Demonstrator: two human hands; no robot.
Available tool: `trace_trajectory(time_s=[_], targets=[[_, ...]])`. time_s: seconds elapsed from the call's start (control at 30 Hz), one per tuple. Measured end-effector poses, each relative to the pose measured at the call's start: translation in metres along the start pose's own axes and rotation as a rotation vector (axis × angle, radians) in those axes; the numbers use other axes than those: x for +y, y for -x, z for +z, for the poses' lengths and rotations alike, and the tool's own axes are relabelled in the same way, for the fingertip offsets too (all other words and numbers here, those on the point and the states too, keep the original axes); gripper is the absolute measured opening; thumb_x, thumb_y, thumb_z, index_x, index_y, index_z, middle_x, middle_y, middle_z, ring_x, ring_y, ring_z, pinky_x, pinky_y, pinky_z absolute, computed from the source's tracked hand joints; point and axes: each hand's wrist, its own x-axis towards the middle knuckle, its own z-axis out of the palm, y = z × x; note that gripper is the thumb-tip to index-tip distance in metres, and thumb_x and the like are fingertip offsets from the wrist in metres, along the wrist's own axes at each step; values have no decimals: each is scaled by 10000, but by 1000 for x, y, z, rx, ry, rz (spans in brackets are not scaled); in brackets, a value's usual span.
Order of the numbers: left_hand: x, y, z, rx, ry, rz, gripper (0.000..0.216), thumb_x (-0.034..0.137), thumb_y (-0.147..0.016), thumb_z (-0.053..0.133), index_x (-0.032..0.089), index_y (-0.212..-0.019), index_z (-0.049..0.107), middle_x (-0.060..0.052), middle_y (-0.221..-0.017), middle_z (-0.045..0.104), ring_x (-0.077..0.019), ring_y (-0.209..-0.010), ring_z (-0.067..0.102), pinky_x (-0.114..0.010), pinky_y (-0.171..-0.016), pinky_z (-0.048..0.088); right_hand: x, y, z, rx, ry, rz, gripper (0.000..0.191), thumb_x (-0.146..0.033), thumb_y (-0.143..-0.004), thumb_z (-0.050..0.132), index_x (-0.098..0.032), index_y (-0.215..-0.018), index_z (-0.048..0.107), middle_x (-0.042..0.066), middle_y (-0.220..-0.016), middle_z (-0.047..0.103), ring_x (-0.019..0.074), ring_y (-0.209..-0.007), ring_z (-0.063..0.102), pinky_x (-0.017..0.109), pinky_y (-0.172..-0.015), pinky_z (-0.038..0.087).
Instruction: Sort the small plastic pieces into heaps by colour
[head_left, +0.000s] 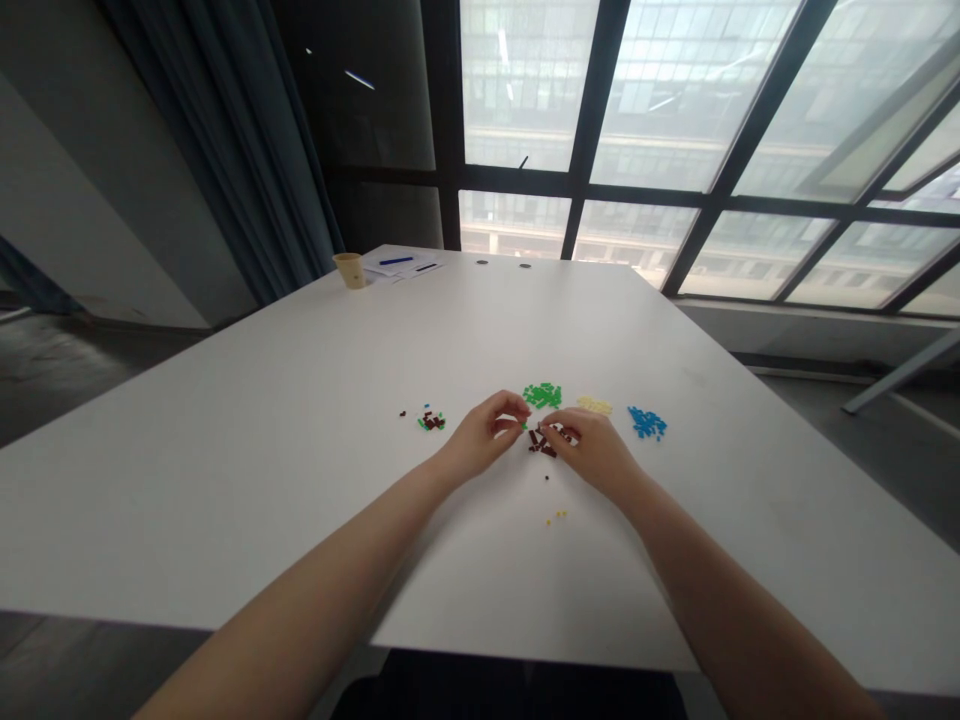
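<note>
My left hand (489, 428) is curled with thumb and fingertips close together, and a small green brick (525, 426) shows at their tips. Facing it, my right hand (589, 438) has its fingers pinched over a pile of dark brown bricks (541, 446); whatever is between those fingertips is too small to make out. Behind the hands lies a pile of green bricks (543, 395). Pale yellow bricks (594, 404) sit just beyond my right hand, partly hidden by it. To its right is a pile of blue bricks (647, 422).
A mixed little heap of brown and green bricks (431, 421) lies left of my left hand. Nearer me are 3 yellow pieces (559, 515) and one dark piece (547, 478). A paper cup (350, 271), papers and a blue pen (396, 261) are at the white table's (300, 400) far left.
</note>
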Motion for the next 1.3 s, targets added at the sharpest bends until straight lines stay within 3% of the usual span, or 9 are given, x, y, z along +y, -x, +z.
trace_trajectory(time_s=[0.17,0.43,0.73,0.83,1.0,1.17,1.3], targets=[[-1,0,6,-19,-78,60,161,113,-761,498,174,-909,508,-40,-936,535,-117,-882,538,-286,-823,477,-4,1,10,14,-165,-7,148,-252,-754,531,-197,-805,658,6,-692,598,108,-611,492,224,-593,369],[2,0,7,0,-187,88,116,148,-784,493,175,-895,517,-58,-945,543,-127,-880,545,-286,-808,494,-5,0,14,-16,-311,187,220,-344,-746,531,-163,-782,650,-48,-514,386,86,-509,354,215,-504,315],[3,1,5,49,-296,97,104,192,-786,536,184,-889,544,-20,-897,598,-122,-862,557,-284,-798,475,3,-3,18,-79,-502,232,288,-388,-744,529,-146,-831,659,-28,-548,480,98,-539,431,236,-550,390],[3,1,5,66,-282,92,105,205,-788,538,184,-890,546,-19,-884,595,-119,-847,557,-277,-785,472,4,-3,17,-60,-500,207,273,-360,-757,505,-150,-838,659,-16,-593,506,99,-562,443,236,-561,398],[1,0,5,66,-253,77,103,224,-791,536,186,-886,546,-21,-883,593,-121,-839,560,-275,-775,472,-1,-1,16,7,-464,214,250,-363,-718,562,-165,-848,643,-75,-502,294,72,-473,319,210,-514,383],[-2,0,6,55,-311,60,121,246,-791,541,190,-898,542,-19,-861,602,-124,-805,566,-273,-760,473,-3,1,17,29,-323,176,211,-361,-743,534,-177,-759,636,-53,-520,378,80,-497,361,203,-508,342],[-2,-4,-8,93,-587,46,166,233,-801,522,200,-963,539,-40,-930,600,-155,-873,549,-310,-825,440,7,-3,10,72,-132,164,214,-341,-751,516,-181,-770,656,-36,-527,437,98,-526,412,218,-548,337]])
